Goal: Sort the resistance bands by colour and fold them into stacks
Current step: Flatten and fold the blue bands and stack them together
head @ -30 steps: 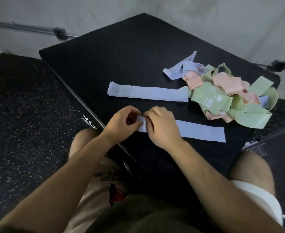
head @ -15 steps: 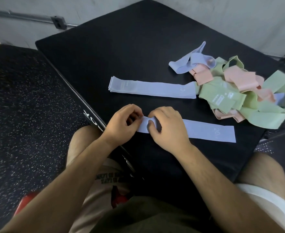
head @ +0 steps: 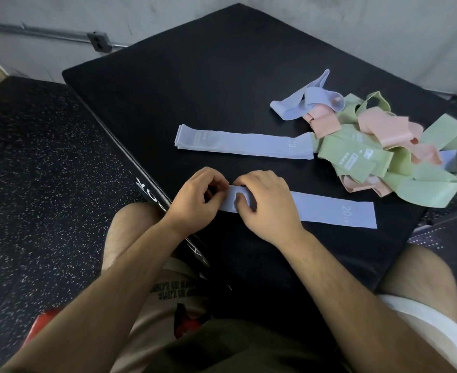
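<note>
Two hands meet at the left end of one flat lilac rubber band [head: 329, 211], which lies along the near edge of the black padded platform [head: 195, 90]. The left hand [head: 197, 195] seems to pinch the end, and the right hand [head: 265, 203] curls over it. Folding is only beginning; next the end must travel squarely to the far end. Since the earlier frames the grip is unchanged.
</note>
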